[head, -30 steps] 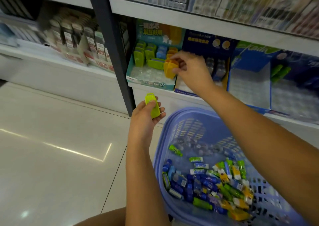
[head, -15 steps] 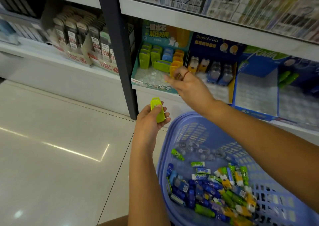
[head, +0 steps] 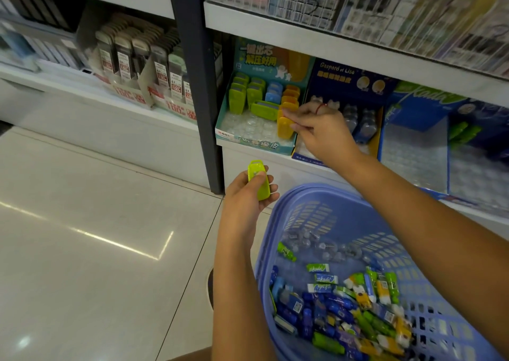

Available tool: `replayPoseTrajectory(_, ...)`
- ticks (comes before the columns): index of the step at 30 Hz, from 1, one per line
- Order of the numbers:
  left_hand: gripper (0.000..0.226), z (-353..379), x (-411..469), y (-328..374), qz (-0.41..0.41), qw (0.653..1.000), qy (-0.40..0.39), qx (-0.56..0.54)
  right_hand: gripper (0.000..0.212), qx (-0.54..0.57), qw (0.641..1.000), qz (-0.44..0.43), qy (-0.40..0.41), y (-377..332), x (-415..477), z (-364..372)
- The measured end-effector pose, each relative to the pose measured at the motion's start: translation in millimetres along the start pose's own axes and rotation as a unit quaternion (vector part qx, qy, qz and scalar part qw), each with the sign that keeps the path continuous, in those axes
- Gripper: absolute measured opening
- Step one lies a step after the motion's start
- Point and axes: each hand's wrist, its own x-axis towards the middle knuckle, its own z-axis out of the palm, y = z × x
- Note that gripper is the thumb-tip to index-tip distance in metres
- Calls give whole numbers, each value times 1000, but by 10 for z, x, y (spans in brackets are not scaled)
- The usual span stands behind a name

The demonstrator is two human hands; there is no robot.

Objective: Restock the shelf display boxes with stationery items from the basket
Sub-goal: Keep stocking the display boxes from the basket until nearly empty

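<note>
My left hand [head: 249, 195] grips a lime-green eraser case [head: 258, 180] upright, in front of the shelf's base. My right hand [head: 319, 132] reaches to the teal display box [head: 249, 140], its fingertips touching the top of an orange case [head: 285, 125] that stands at the box's right front. Green, blue and orange cases fill the rear of that box, and one green case [head: 264, 110] lies on its side. The purple basket [head: 311, 217] at lower right holds several mixed stationery items [head: 344, 311].
A dark shelf post [head: 198, 85] stands left of the teal box. Right of it sit a navy display box [head: 347, 85] and a blue box [head: 413, 151] with bare clear trays. Carded packs [head: 143, 71] fill the left shelf. Glossy floor tiles [head: 82, 250] lie to the left.
My right hand carried the orange case down into the teal box's front right slot and now stays at its top. My left hand still holds the green case.
</note>
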Motion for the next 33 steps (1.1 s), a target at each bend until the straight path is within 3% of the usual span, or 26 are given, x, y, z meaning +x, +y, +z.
replayPoseTrajectory(8, 15, -19, -9, 9, 0, 1000, 1, 1, 31, -35, 999, -6, -31, -5, 20, 26)
replayPoseTrajectory(12, 15, 2, -8, 26, 0, 1000, 4, 7, 32, -13, 996, 89, -4, -63, 64, 29)
replayPoseTrajectory(18, 15, 61, -66, 45, 2, 1000, 4, 5, 30, -149, 989, 13, -17, -292, 373, -129)
replayPoseTrajectory(22, 16, 63, -102, 82, 8, 1000, 2, -3, 39, -321, 938, 83, -104, -449, 678, 127)
replayPoseTrajectory(26, 17, 11, -90, 131, 21, 1000, 3, -15, 46, -322, 930, 158, -86, -527, 808, 327)
replayPoseTrajectory(33, 17, -76, -59, 119, 15, 1000, 4, -25, 32, -376, 917, 113, -65, -477, 638, 396)
